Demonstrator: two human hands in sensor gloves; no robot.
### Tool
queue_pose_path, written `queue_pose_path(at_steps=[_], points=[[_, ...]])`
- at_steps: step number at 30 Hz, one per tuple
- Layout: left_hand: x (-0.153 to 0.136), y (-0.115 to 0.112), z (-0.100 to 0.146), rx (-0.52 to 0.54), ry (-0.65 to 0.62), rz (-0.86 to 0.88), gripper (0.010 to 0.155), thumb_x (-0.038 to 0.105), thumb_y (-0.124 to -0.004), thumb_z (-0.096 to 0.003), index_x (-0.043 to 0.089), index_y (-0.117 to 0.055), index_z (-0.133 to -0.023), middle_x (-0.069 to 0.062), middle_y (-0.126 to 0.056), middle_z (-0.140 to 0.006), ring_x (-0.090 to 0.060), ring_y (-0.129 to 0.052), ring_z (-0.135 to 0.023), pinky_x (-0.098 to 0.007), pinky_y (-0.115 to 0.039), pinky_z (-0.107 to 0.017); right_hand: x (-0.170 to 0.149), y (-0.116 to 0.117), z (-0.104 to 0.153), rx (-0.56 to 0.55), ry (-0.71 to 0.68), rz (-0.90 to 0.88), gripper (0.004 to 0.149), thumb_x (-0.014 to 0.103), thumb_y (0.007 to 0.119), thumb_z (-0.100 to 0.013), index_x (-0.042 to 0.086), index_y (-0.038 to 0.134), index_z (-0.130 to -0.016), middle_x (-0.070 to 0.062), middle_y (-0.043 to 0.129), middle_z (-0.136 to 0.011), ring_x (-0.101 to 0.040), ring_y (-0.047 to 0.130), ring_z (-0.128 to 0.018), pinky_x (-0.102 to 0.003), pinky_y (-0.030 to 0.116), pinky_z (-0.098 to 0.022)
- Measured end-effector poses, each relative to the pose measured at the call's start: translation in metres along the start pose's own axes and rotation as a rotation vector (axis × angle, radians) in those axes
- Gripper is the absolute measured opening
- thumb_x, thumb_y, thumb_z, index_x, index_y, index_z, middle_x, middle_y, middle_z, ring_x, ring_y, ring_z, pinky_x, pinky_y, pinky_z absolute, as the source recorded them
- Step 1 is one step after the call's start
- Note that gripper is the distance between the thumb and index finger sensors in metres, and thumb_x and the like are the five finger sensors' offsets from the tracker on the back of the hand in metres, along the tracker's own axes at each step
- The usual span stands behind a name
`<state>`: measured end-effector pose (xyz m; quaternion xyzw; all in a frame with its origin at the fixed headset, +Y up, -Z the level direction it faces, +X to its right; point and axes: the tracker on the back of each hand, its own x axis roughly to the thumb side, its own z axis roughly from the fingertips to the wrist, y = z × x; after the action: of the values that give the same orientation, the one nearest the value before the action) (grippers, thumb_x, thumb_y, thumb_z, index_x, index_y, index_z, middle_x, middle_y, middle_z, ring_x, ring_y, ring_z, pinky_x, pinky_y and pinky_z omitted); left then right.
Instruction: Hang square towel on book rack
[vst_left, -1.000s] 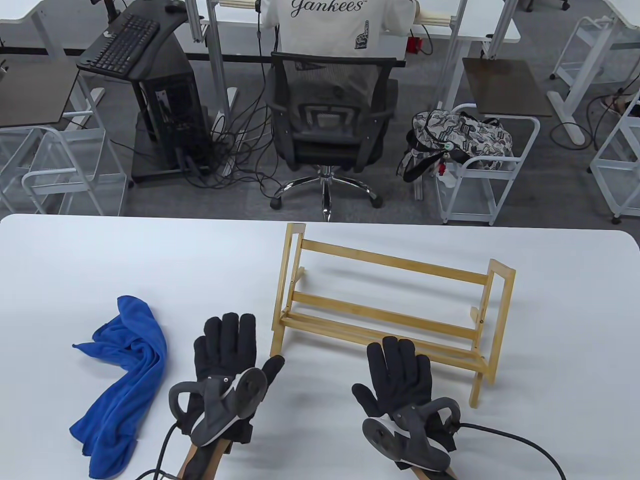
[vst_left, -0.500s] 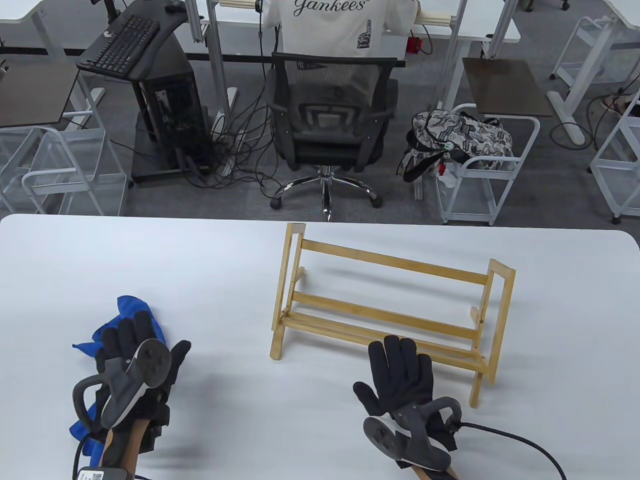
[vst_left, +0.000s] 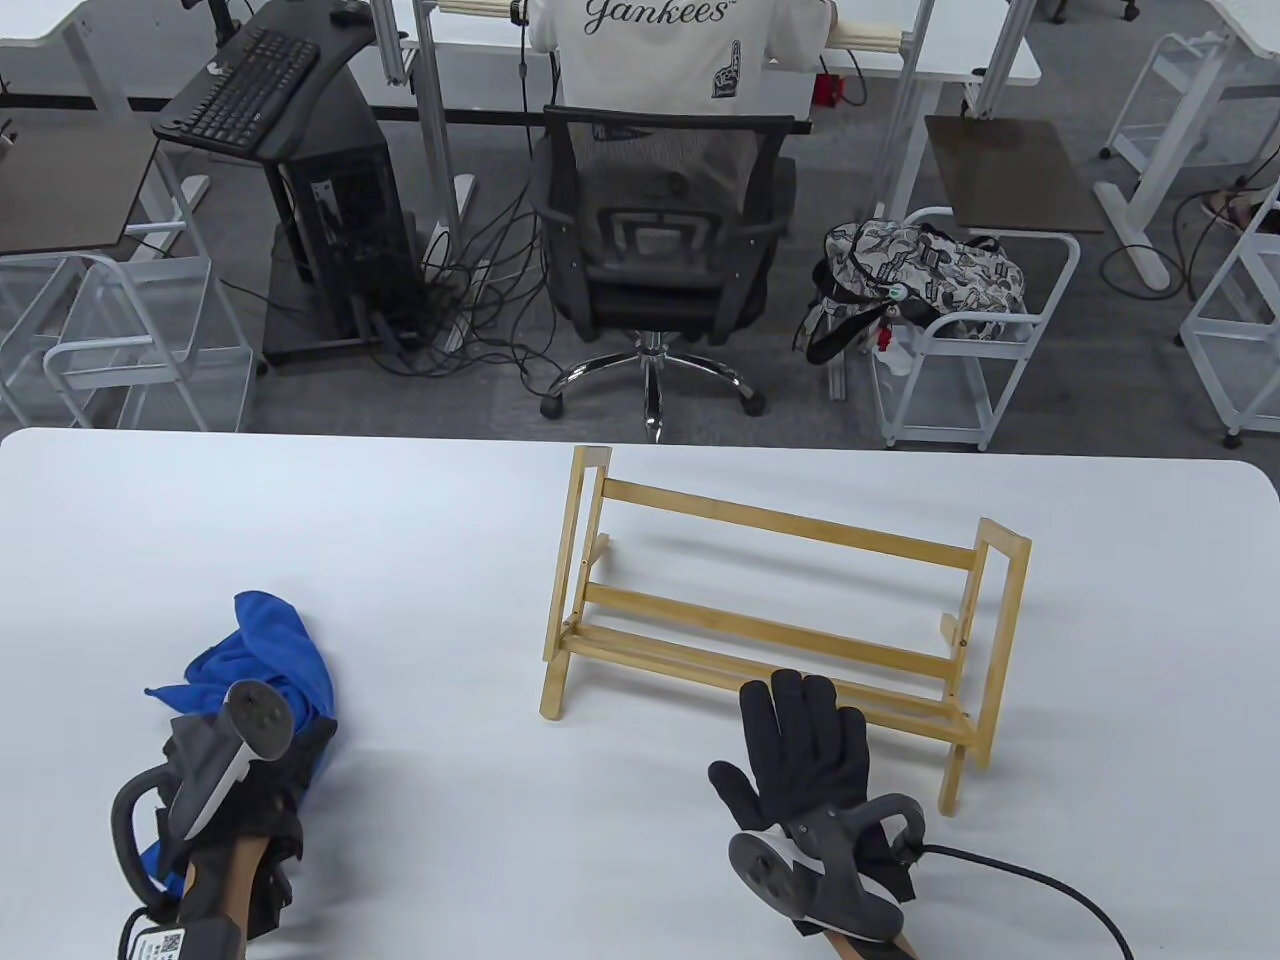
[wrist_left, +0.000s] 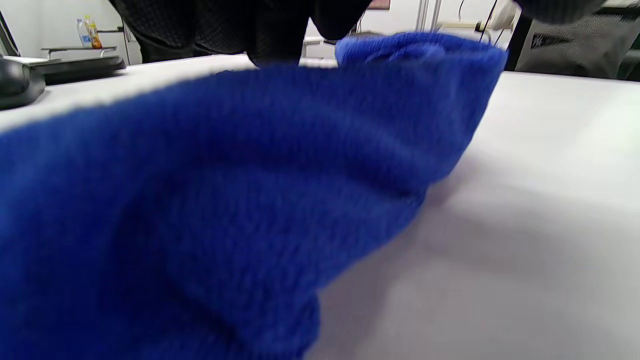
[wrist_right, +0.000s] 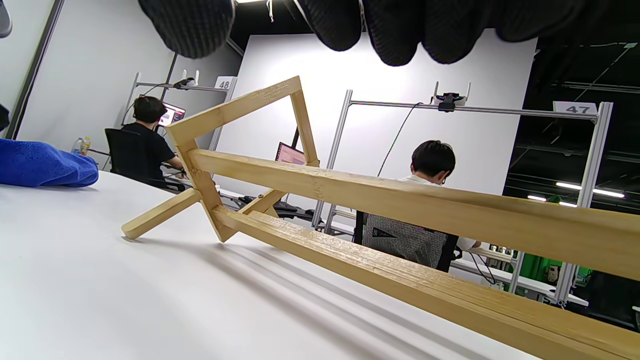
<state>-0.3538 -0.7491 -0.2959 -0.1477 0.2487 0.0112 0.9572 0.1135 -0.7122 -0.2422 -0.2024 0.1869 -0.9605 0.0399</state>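
The blue towel (vst_left: 272, 645) lies crumpled on the white table at the left. It fills the left wrist view (wrist_left: 225, 200). My left hand (vst_left: 290, 760) sits on the towel's lower half, fingers bent down onto the cloth under the tracker; the fingertips (wrist_left: 280, 30) touch the towel's top fold. I cannot tell if they grip it. The bamboo book rack (vst_left: 780, 610) stands right of centre. My right hand (vst_left: 805, 735) lies flat and open on the table, fingertips (wrist_right: 395, 30) at the rack's front lower rail (wrist_right: 400, 200). The towel shows far left in the right wrist view (wrist_right: 40, 165).
The table's far edge (vst_left: 640, 432) has an office chair (vst_left: 660, 240) behind it. A black cable (vst_left: 1040, 885) trails from my right wrist to the table's front right. The table top (vst_left: 450, 560) runs bare between towel and rack.
My left hand has moved left from beside the rack onto the towel and curled down over it. The towel's lower part is now covered. The right hand has stayed put.
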Motion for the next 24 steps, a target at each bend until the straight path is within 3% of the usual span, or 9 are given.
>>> queue_pose_path(at_steps=[13, 20, 24], points=[[0.004, -0.024, -0.020, -0.157, 0.082, -0.074, 0.093, 0.077, -0.061, -0.0496, 0.015, -0.041, -0.115, -0.017, -0.053, -0.120, -0.046, -0.048, -0.110, -0.061, -0.051, -0.075, 0.000, 0.000, 0.000, 0.006, 0.001, 0.002, 0.075, 0.045, 0.061, -0.065, -0.009, 0.041, -0.114, -0.042, 0.044, -0.112, -0.065, 0.045, -0.097, -0.077, 0.046, -0.064], [0.011, -0.022, -0.020, -0.078, 0.094, -0.136, 0.071, 0.066, -0.068, -0.0524, 0.023, -0.060, -0.108, -0.011, -0.066, -0.113, -0.040, -0.065, -0.104, -0.057, -0.061, -0.072, -0.001, 0.000, -0.001, 0.010, 0.000, 0.002, 0.075, 0.045, 0.061, -0.065, -0.009, 0.041, -0.114, -0.042, 0.044, -0.112, -0.065, 0.045, -0.097, -0.077, 0.046, -0.064], [0.006, -0.015, -0.018, -0.061, 0.077, -0.036, 0.062, 0.063, -0.071, -0.0524, 0.026, -0.069, -0.102, -0.006, -0.077, -0.107, -0.034, -0.076, -0.100, -0.053, -0.069, -0.069, -0.001, -0.001, -0.001, 0.009, 0.001, 0.000, 0.075, 0.045, 0.061, -0.065, -0.009, 0.041, -0.114, -0.042, 0.044, -0.112, -0.065, 0.045, -0.097, -0.077, 0.046, -0.064]])
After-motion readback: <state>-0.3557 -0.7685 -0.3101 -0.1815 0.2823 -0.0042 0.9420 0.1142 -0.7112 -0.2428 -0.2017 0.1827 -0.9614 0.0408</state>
